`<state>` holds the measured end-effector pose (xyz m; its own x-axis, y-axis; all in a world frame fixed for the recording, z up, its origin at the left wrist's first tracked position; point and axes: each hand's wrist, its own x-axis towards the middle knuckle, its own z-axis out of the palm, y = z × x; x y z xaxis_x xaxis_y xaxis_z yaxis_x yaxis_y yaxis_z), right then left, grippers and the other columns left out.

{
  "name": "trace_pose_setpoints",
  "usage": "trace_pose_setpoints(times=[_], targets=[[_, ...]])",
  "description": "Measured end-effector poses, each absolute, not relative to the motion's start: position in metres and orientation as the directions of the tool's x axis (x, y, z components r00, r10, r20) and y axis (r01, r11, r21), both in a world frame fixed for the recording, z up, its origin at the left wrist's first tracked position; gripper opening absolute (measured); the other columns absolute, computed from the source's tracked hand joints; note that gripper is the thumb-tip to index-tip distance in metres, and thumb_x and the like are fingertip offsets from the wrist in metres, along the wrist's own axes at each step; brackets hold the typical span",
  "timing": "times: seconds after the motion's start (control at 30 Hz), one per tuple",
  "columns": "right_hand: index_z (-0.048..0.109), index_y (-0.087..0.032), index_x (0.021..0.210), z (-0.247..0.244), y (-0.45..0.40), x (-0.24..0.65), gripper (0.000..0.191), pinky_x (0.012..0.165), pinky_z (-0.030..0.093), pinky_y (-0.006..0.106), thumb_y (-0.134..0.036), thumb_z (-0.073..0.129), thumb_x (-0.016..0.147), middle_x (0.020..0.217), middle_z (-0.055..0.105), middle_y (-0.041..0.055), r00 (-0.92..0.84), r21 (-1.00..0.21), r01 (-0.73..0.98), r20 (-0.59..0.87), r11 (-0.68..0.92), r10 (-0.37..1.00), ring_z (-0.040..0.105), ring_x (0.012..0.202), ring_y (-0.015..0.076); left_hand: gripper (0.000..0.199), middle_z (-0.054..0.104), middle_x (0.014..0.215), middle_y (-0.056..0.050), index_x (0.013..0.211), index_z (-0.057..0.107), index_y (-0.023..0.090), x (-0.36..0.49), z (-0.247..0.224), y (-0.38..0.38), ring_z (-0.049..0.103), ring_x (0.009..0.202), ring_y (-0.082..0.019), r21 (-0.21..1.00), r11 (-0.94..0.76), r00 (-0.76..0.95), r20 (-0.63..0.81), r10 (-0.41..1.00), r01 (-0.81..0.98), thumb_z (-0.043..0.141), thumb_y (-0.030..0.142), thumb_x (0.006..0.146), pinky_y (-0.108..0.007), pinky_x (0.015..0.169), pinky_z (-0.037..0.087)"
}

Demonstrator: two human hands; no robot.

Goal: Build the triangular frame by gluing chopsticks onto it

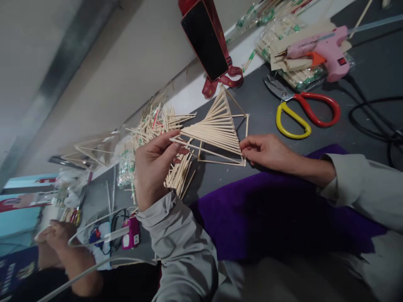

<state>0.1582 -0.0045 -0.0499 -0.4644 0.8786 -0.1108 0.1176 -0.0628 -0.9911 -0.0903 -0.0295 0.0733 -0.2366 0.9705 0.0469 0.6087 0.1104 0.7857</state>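
A pale wooden stick frame (pixel 220 130), with many thin sticks fanned side by side across it, is held over the dark table. My left hand (pixel 155 161) pinches its left corner between thumb and fingers. On the opposite side, the fingertips of my right hand (pixel 267 152) close on the lower right corner, where the sticks meet. Behind and below my left hand lies a heap of loose sticks (pixel 181 178). More scattered sticks (pixel 154 121) rest to the upper left of the frame.
Red and yellow scissors (pixel 294 109) lie right of the frame. A pink glue gun (pixel 327 52) rests on bagged sticks (pixel 307 79), its cable at right. A phone (pixel 204 40) stands behind. At lower left are a purple socket block (pixel 131 233) and another person's hands (pixel 59 237).
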Motion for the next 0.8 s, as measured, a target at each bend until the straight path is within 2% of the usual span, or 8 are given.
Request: trace_pose_setpoints(times=[0.23, 0.47, 0.8], targets=[[0.067, -0.015, 0.085, -0.0437, -0.0037, 0.1594, 0.014, 0.047, 0.041, 0.02, -0.018, 0.056, 0.076, 0.062, 0.062, 0.0007, -0.475, -0.982, 0.082, -0.189, -0.171, 0.86, 0.056, 0.052, 0.0097, 0.032, 0.076, 0.087, -0.004, 0.109, 0.074, 0.021, -0.0923, 0.0729, -0.0276, 0.072, 0.071, -0.016, 0.805, 0.109, -0.236, 0.04, 0.971, 0.584, 0.071, 0.025, 0.078, -0.02, 0.05, 0.051], [0.066, -0.016, 0.086, -0.0455, -0.0042, 0.1587, 0.014, 0.048, 0.04, 0.02, -0.02, 0.06, 0.074, 0.058, 0.058, -0.0024, -0.466, -0.984, 0.087, -0.176, -0.153, 0.867, 0.053, 0.051, 0.0091, 0.033, 0.076, 0.085, -0.004, 0.109, 0.074, 0.021, -0.0915, 0.0736, -0.0272, 0.072, 0.073, -0.017, 0.805, 0.128, -0.24, 0.018, 0.971, 0.579, 0.072, 0.026, 0.077, -0.021, 0.05, 0.052], [0.064, -0.016, 0.083, -0.0432, -0.0037, 0.1569, 0.013, 0.053, 0.042, 0.023, -0.021, 0.062, 0.071, 0.064, 0.06, -0.001, -0.462, -0.987, 0.114, -0.155, -0.115, 0.873, 0.054, 0.057, 0.0102, 0.031, 0.075, 0.083, -0.004, 0.108, 0.074, 0.02, -0.0906, 0.0732, -0.0277, 0.072, 0.072, -0.017, 0.804, 0.102, -0.232, 0.046, 0.972, 0.586, 0.071, 0.027, 0.078, -0.021, 0.05, 0.05]])
